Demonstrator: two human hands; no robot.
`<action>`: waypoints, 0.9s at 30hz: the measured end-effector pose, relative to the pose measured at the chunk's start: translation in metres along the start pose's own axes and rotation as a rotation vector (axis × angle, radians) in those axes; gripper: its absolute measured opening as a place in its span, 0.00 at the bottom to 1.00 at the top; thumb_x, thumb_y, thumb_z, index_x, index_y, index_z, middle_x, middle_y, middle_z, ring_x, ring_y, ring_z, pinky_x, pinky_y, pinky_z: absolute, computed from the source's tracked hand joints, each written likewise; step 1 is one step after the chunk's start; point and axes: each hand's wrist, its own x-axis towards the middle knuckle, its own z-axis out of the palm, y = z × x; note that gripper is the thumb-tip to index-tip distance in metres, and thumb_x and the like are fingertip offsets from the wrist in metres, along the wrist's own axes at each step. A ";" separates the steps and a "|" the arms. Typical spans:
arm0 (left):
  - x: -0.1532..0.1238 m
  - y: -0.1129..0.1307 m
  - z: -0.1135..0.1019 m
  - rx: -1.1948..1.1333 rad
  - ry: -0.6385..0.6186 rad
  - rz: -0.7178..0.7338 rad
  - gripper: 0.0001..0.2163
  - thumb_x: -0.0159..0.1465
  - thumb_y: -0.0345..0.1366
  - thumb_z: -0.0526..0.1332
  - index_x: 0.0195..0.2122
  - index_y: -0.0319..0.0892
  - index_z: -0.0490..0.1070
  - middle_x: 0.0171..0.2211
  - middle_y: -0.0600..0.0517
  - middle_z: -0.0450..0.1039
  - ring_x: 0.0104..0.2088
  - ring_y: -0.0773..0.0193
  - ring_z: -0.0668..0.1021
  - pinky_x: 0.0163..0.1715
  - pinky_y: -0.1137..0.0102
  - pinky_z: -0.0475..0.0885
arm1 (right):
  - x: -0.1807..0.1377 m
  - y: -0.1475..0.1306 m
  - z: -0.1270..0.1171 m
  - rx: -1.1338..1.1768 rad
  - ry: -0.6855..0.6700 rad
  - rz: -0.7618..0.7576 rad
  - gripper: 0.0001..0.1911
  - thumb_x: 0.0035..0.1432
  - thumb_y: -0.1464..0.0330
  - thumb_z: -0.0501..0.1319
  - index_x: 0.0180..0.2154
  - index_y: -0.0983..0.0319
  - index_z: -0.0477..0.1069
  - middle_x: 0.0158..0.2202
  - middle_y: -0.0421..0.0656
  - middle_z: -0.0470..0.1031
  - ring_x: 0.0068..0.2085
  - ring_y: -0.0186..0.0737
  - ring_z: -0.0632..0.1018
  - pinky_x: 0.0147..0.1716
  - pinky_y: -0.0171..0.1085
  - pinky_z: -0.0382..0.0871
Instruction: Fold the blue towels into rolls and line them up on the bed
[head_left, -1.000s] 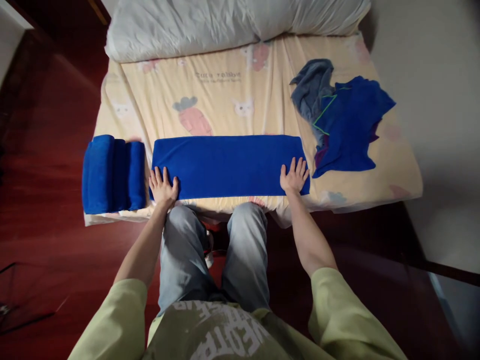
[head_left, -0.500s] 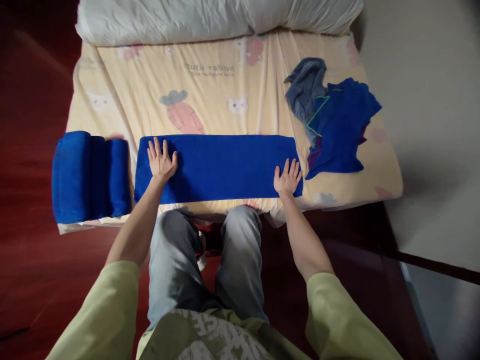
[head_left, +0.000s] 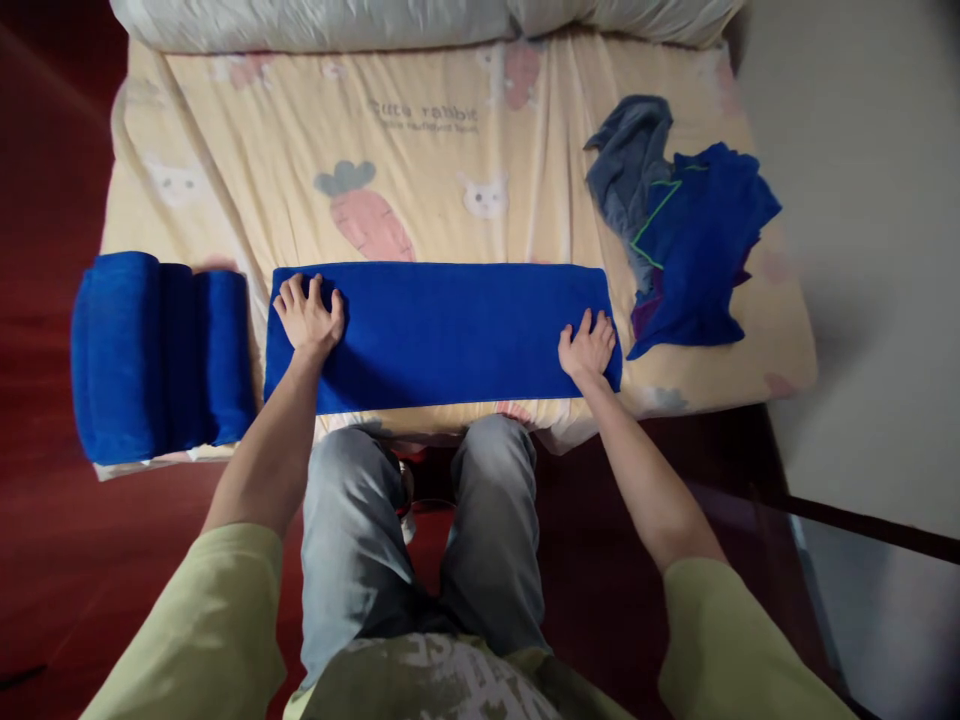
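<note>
A long blue towel (head_left: 450, 335) lies flat across the front of the bed, its long sides running left to right. On its left end rests my left hand (head_left: 309, 315), fingers spread and a little bent, palm down. My right hand (head_left: 589, 347) lies on the right end in the same manner, fingers apart. Neither hand grips anything. To the left of the towel sit folded or rolled blue towels (head_left: 124, 350), side by side. A loose heap of blue cloths (head_left: 709, 250) lies to the right, partly over a crumpled grey cloth (head_left: 634, 150).
The bed has a yellow sheet (head_left: 420, 200) printed with carrots and rabbits. A rolled pale quilt (head_left: 322, 22) runs along its far side. A grey wall (head_left: 862, 200) stands to the right, and dark red floor (head_left: 45, 560) shows at the left.
My fingers have bent from flat and outstretched to slightly curled on the towel. My right hand sits a little farther right in view. The view has shifted slightly; the towel still lies flat.
</note>
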 end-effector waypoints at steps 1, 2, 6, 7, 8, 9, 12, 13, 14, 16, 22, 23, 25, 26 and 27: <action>0.001 -0.001 0.002 0.005 0.004 0.007 0.31 0.73 0.51 0.53 0.72 0.39 0.65 0.75 0.38 0.54 0.77 0.41 0.52 0.76 0.43 0.42 | 0.008 -0.002 0.002 0.005 -0.006 -0.014 0.36 0.73 0.58 0.44 0.74 0.71 0.56 0.76 0.63 0.54 0.76 0.63 0.56 0.72 0.68 0.52; 0.001 -0.003 0.004 0.013 0.002 0.011 0.32 0.73 0.50 0.52 0.73 0.38 0.62 0.76 0.39 0.52 0.77 0.41 0.50 0.76 0.44 0.40 | 0.018 -0.004 0.005 0.015 -0.015 -0.029 0.36 0.74 0.58 0.43 0.74 0.70 0.55 0.77 0.62 0.52 0.77 0.62 0.55 0.72 0.67 0.51; 0.008 -0.010 0.009 0.064 -0.027 0.010 0.34 0.72 0.49 0.54 0.76 0.37 0.58 0.78 0.38 0.47 0.78 0.40 0.48 0.76 0.44 0.41 | 0.064 -0.006 0.014 0.059 -0.066 -0.035 0.37 0.75 0.55 0.43 0.76 0.68 0.52 0.78 0.61 0.48 0.78 0.59 0.51 0.73 0.68 0.48; 0.010 -0.011 0.009 0.075 -0.028 0.010 0.34 0.72 0.50 0.54 0.75 0.37 0.58 0.78 0.38 0.48 0.77 0.39 0.49 0.75 0.43 0.43 | 0.076 -0.005 0.015 0.068 -0.075 -0.022 0.37 0.75 0.54 0.43 0.76 0.68 0.51 0.78 0.61 0.47 0.79 0.59 0.50 0.73 0.68 0.47; 0.012 -0.013 0.009 0.082 -0.024 0.010 0.34 0.72 0.50 0.55 0.75 0.38 0.60 0.78 0.38 0.49 0.77 0.39 0.51 0.75 0.42 0.44 | 0.087 -0.004 0.015 0.074 -0.084 -0.009 0.38 0.75 0.53 0.43 0.76 0.68 0.51 0.79 0.61 0.47 0.79 0.59 0.50 0.73 0.69 0.46; 0.014 -0.014 0.009 0.087 -0.019 0.011 0.34 0.71 0.51 0.56 0.74 0.39 0.61 0.77 0.39 0.50 0.77 0.38 0.52 0.75 0.41 0.45 | 0.096 -0.003 0.015 0.075 -0.095 0.002 0.38 0.75 0.53 0.43 0.76 0.68 0.50 0.79 0.61 0.46 0.79 0.58 0.50 0.73 0.69 0.46; 0.017 -0.016 0.007 0.088 -0.004 0.010 0.33 0.71 0.53 0.57 0.72 0.41 0.64 0.76 0.40 0.53 0.76 0.38 0.52 0.75 0.39 0.45 | 0.115 0.001 0.014 0.031 -0.147 0.026 0.38 0.76 0.54 0.42 0.77 0.69 0.47 0.79 0.61 0.44 0.79 0.57 0.48 0.73 0.69 0.46; 0.017 -0.016 0.007 0.084 0.001 0.010 0.32 0.71 0.53 0.57 0.72 0.42 0.65 0.76 0.40 0.53 0.77 0.39 0.52 0.75 0.40 0.45 | 0.117 0.002 0.014 0.008 -0.161 0.030 0.38 0.76 0.55 0.42 0.77 0.69 0.46 0.79 0.61 0.44 0.79 0.57 0.47 0.73 0.68 0.46; 0.017 -0.016 0.006 0.079 0.007 0.009 0.32 0.71 0.53 0.57 0.72 0.42 0.65 0.76 0.41 0.52 0.77 0.39 0.50 0.76 0.40 0.44 | 0.118 0.003 0.015 -0.012 -0.163 0.030 0.38 0.77 0.55 0.41 0.77 0.69 0.45 0.79 0.61 0.43 0.80 0.56 0.47 0.74 0.68 0.45; 0.017 -0.015 0.007 0.063 0.015 0.003 0.33 0.72 0.53 0.56 0.73 0.42 0.62 0.78 0.42 0.49 0.78 0.41 0.47 0.77 0.43 0.41 | 0.115 0.006 0.018 -0.033 -0.120 0.001 0.37 0.77 0.56 0.39 0.78 0.68 0.43 0.80 0.58 0.40 0.80 0.56 0.45 0.74 0.69 0.43; 0.021 -0.016 0.009 -0.031 -0.053 -0.033 0.37 0.76 0.52 0.52 0.76 0.28 0.50 0.79 0.42 0.41 0.78 0.40 0.36 0.76 0.42 0.30 | 0.110 0.011 0.027 0.035 -0.051 -0.155 0.35 0.78 0.57 0.33 0.78 0.65 0.42 0.80 0.55 0.43 0.80 0.51 0.46 0.74 0.69 0.41; 0.022 -0.016 0.009 -0.039 -0.067 -0.037 0.37 0.76 0.52 0.51 0.76 0.27 0.50 0.79 0.41 0.41 0.78 0.40 0.35 0.76 0.41 0.28 | 0.112 0.012 0.028 0.038 -0.072 -0.145 0.36 0.78 0.57 0.32 0.78 0.65 0.42 0.80 0.55 0.43 0.80 0.51 0.46 0.74 0.69 0.41; 0.023 -0.016 0.008 -0.028 -0.088 -0.058 0.36 0.76 0.51 0.51 0.76 0.27 0.49 0.80 0.40 0.39 0.78 0.40 0.35 0.76 0.42 0.29 | 0.115 0.012 0.027 0.047 -0.099 -0.125 0.36 0.78 0.56 0.33 0.78 0.65 0.41 0.80 0.55 0.43 0.80 0.50 0.46 0.75 0.68 0.41; 0.024 -0.016 0.007 -0.013 -0.093 -0.068 0.36 0.76 0.51 0.52 0.76 0.28 0.50 0.80 0.39 0.39 0.79 0.40 0.36 0.76 0.43 0.30 | 0.116 0.012 0.027 0.056 -0.102 -0.124 0.35 0.78 0.56 0.33 0.78 0.64 0.41 0.80 0.54 0.42 0.80 0.50 0.46 0.75 0.68 0.41; 0.024 -0.016 0.007 0.005 -0.095 -0.076 0.37 0.75 0.51 0.53 0.76 0.29 0.50 0.80 0.38 0.38 0.79 0.40 0.37 0.76 0.44 0.31 | 0.116 0.011 0.026 0.065 -0.101 -0.128 0.35 0.79 0.56 0.33 0.78 0.63 0.41 0.80 0.54 0.41 0.80 0.50 0.46 0.75 0.68 0.41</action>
